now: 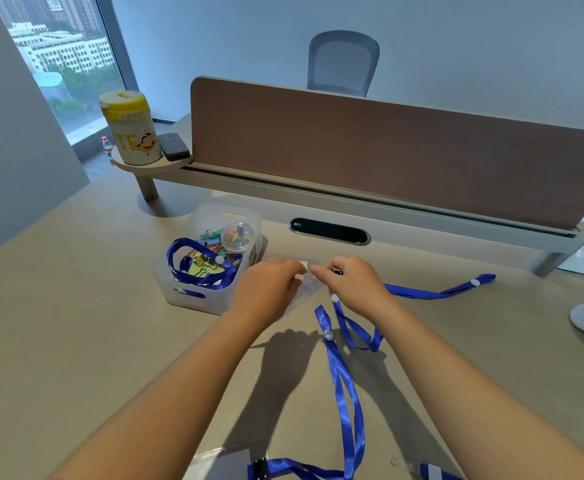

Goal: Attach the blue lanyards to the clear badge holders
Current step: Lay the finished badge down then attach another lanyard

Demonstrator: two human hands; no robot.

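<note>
The person at the desk point(76, 323) holds a clear badge holder point(306, 284) between both hands, just in front of the white storage bin point(211, 299). The left hand point(269, 289) pinches one edge of the holder. The right hand point(351, 284) has its fingers closed on the small black clip point(337, 271) of a blue lanyard point(347, 386), very near the holder's top edge. This lanyard trails down the desk toward the person, and another blue lanyard point(435, 292) lies to the right. The holder is thin and hard to see, so I think the clip can miss the slot or slip off. The long strap under the right wrist may also catch and pull the clip away.
</note>
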